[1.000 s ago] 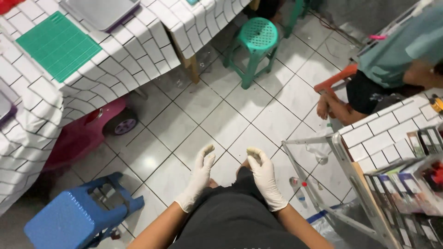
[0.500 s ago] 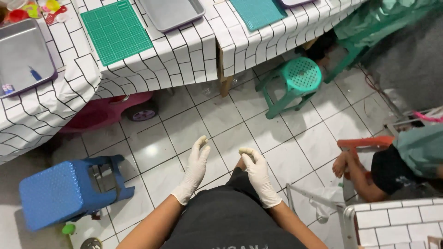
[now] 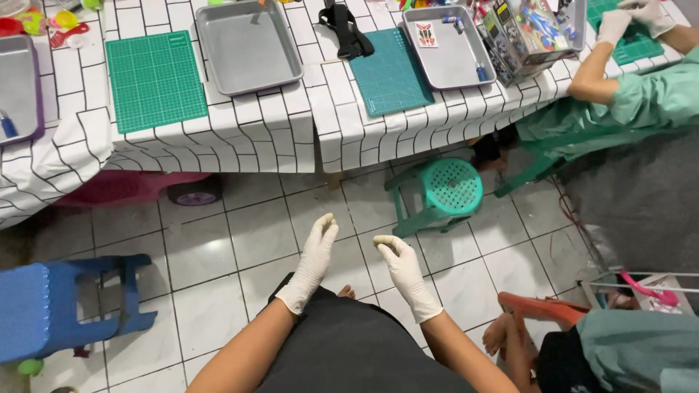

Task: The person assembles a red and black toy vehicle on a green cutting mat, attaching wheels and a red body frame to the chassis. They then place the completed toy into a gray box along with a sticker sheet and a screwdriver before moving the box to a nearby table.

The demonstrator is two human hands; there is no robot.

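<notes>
My left hand (image 3: 313, 258) and my right hand (image 3: 402, 271) both wear white gloves and hang over the tiled floor in front of my dark apron. Neither holds anything. The left fingers are stretched out and held close together. The right fingers curl loosely inward at the tips. Ahead stands a table under a white grid-patterned cloth (image 3: 247, 138), with a green cutting mat (image 3: 154, 78), an empty grey metal tray (image 3: 247, 45) and a teal cutting mat (image 3: 392, 74) on it. A black strap (image 3: 346, 29) lies beside the tray.
A teal plastic stool (image 3: 440, 193) stands under the table edge, a blue stool (image 3: 58, 306) at the left. A pink toy car (image 3: 145, 188) sits beneath the cloth. A person in green (image 3: 626, 94) works at the right; another person's bare foot (image 3: 502, 335) is near my right.
My head has tilted up, so the table now fills the top of the view. My hands stay in front of me, the right fingers slightly more curled.
</notes>
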